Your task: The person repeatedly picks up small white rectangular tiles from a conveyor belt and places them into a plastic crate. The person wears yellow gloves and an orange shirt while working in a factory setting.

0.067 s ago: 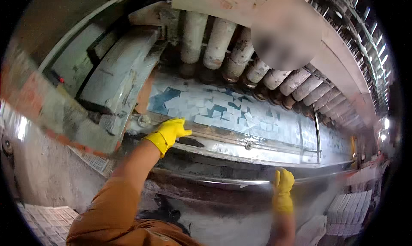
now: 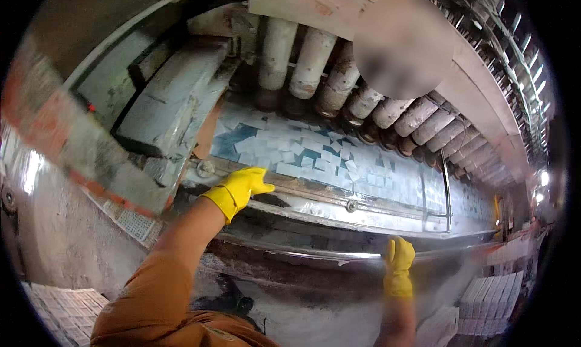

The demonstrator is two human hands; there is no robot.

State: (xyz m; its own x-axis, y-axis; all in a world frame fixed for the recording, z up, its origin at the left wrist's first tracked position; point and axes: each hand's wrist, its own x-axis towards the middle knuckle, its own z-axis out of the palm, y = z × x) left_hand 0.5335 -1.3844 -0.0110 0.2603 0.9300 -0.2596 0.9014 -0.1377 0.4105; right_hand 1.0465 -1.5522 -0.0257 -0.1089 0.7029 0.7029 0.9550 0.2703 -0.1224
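Tiles (image 2: 315, 156) lie loose on the conveyor bed; left hand (image 2: 239, 188) is laid flat beside them, grip spread, right hand (image 2: 399, 259) rested open on the rail (image 2: 302, 250) for support.

Yellow rubber gloves cover left hand (image 2: 237, 188) and right hand (image 2: 399, 261); orange sleeves.

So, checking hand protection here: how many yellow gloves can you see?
2. The left glove rests on the metal rail at the near edge of the tile bed. The right glove is lower, on the shiny front bar. None seem hidden.
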